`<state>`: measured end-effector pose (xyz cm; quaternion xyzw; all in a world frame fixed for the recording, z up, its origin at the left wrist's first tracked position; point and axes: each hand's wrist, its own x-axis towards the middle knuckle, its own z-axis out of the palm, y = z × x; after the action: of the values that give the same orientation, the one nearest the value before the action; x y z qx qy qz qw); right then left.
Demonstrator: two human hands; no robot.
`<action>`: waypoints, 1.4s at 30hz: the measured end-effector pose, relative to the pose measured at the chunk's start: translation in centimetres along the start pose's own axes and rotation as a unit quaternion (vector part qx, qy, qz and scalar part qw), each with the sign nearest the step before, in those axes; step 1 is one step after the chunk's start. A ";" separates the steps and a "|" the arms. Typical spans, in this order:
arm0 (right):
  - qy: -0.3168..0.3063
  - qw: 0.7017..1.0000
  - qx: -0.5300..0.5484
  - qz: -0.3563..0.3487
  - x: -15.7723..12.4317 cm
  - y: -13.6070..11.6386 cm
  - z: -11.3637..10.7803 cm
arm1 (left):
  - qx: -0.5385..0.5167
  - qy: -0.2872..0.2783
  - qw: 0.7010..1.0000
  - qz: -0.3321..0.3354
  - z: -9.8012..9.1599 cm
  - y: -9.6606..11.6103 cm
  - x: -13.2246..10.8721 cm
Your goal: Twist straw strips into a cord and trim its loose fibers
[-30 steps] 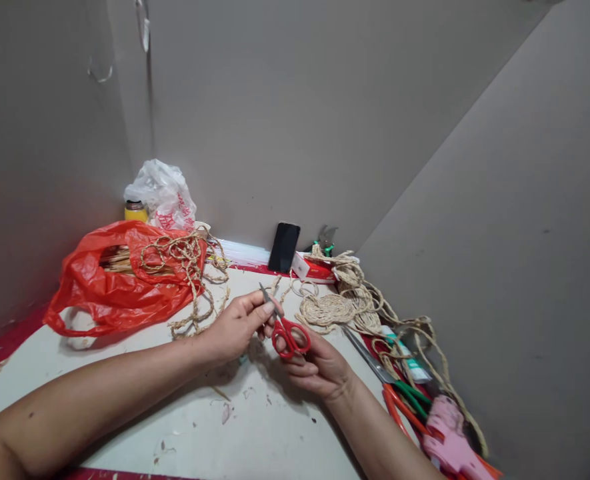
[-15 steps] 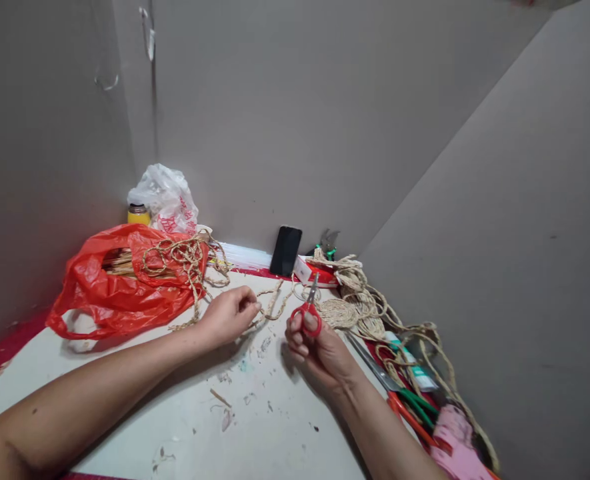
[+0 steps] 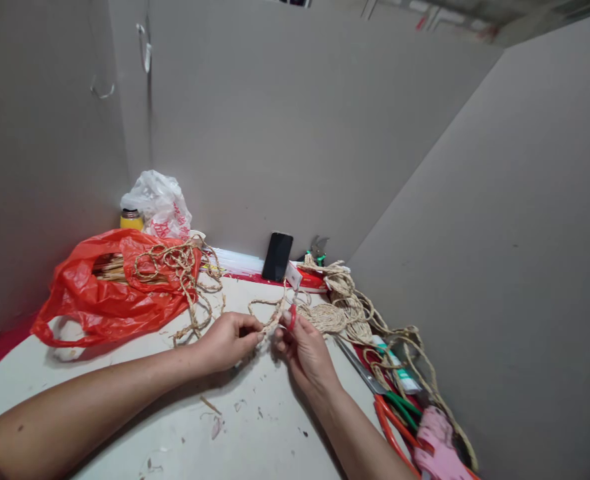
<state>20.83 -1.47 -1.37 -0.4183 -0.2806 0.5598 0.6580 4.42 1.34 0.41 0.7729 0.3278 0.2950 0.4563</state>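
My left hand [image 3: 232,341] pinches a braided straw cord [image 3: 271,325] between thumb and fingers above the white table. Close beside it, my right hand [image 3: 302,347] is closed around the red handles of small scissors [image 3: 293,317], whose blades point up and away. Its fingertips are by the cord; whether they touch it I cannot tell. Part of the cord loops out behind both hands. A flat coil of straw cord [image 3: 325,318] lies just past the right hand.
A red plastic bag [image 3: 119,310] of straw stands left, with tangled cord over it. A phone [image 3: 277,257] leans on the back wall. Along the right edge lie more cord, large shears with an orange handle [image 3: 392,427] and a pink glue gun [image 3: 439,443]. Scraps dot the white tabletop [image 3: 255,433].
My right hand has moved left, up to the left hand, and the scissors have turned in it. The cord is now raised between the hands. The camera view has shifted slightly.
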 end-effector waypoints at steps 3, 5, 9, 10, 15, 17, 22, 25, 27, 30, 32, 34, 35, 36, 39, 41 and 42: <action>0.000 1.000 0.024 0.007 -0.5 -0.2 0.5 | -0.120 -0.033 0.992 -0.030 0.4 0.1 -0.2; 0.007 0.999 0.047 0.011 -0.8 -0.3 0.9 | -0.172 -0.050 0.982 -0.056 0.5 0.1 -0.3; 0.030 0.995 0.086 0.036 -1.0 -0.9 1.3 | -0.215 -0.068 0.970 -0.090 0.7 0.0 -0.3; 0.035 0.994 0.093 0.041 -1.0 -1.1 1.3 | -0.222 -0.069 0.968 -0.095 0.7 0.1 -0.3; 0.048 0.992 0.113 0.028 -0.8 -2.3 1.1 | -0.243 0.006 0.965 -0.095 0.7 0.8 -0.3; 0.050 0.992 0.117 0.016 -0.8 -2.5 1.2 | -0.245 0.033 0.964 -0.098 0.8 1.3 -0.5; 0.046 0.993 0.112 -0.008 -1.0 -2.7 1.6 | -0.274 0.023 0.949 -0.156 1.3 2.7 -1.3; 0.042 0.995 0.089 -0.012 -1.1 -2.9 1.6 | -0.330 -0.009 0.924 -0.192 1.4 3.2 -1.5; 0.034 0.997 0.066 -0.005 -1.0 -3.0 1.4 | -0.360 -0.025 0.908 -0.213 1.2 3.1 -1.7; 0.030 0.999 -0.031 -0.008 -0.6 -3.0 1.1 | -0.389 -0.013 0.894 -0.223 0.4 2.0 -2.2; 0.033 0.991 -0.123 -0.027 -0.4 -2.8 0.7 | -0.415 0.020 0.884 -0.217 -0.4 0.8 -2.5; 0.021 0.977 -0.207 -0.042 -0.2 -2.3 0.2 | -0.440 0.049 0.869 -0.219 -1.1 -0.2 -2.6; 0.005 0.968 -0.247 -0.050 -0.1 -2.0 0.0 | -0.452 0.055 0.863 -0.220 -1.4 -0.6 -2.5; -0.015 0.954 -0.292 -0.062 -0.1 -1.7 -0.3 | -0.462 0.054 0.858 -0.219 -1.7 -1.0 -2.4; -0.088 0.880 -0.447 -0.134 -0.2 -1.0 -1.0 | -0.488 0.042 0.846 -0.210 -2.3 -1.7 -1.8; -0.112 0.800 -0.560 -0.186 -0.5 -0.9 -1.2 | -0.504 0.033 0.836 -0.216 -2.4 -2.0 -1.6; -0.117 0.756 -0.611 -0.204 -0.6 -0.9 -1.1 | -0.510 0.029 0.831 -0.221 -2.4 -2.1 -1.5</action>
<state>22.11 -2.39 -1.07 -0.5954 -0.7163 0.1664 0.3235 1.15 2.18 -0.78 0.3284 0.3060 0.3335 0.8290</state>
